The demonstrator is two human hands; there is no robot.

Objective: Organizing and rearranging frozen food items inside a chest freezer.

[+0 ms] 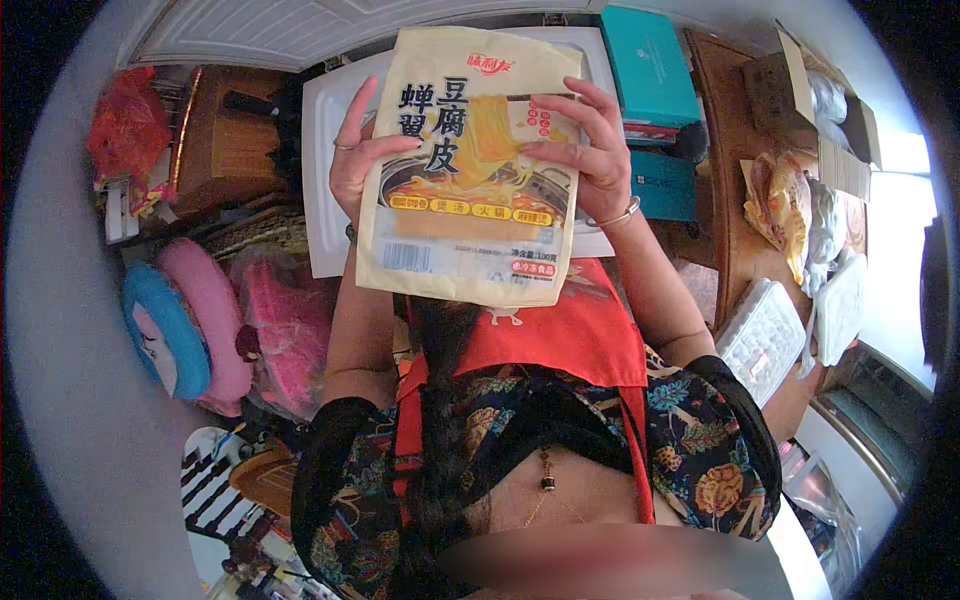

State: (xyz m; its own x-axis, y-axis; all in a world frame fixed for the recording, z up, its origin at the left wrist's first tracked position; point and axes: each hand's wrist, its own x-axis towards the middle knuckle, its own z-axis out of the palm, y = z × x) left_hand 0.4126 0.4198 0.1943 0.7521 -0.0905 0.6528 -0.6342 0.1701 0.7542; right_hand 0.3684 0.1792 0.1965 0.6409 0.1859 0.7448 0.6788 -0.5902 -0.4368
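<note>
Both my hands hold up a flat cream food packet (472, 247), printed with writing, a barcode and a picture of yellow sheets lifted above a pot. My left hand (356, 154) grips its left edge, with the index finger raised and another finger lying across the front. On the opposite edge, my right hand (592, 142) has its fingers spread over the printed face. The packet hangs nearly upright before my red apron (555, 337). Behind it is a white surface with a raised rim (322, 187), largely covered by the packet.
Teal boxes (649, 67) are stacked at the right of the white surface. A wooden surface (724, 150) farther right bears an open cardboard box (780, 90), bags and clear plastic trays (761, 337). Blue and pink plush cushions (165, 337) and a pink plastic-wrapped bundle (289, 330) lie at left.
</note>
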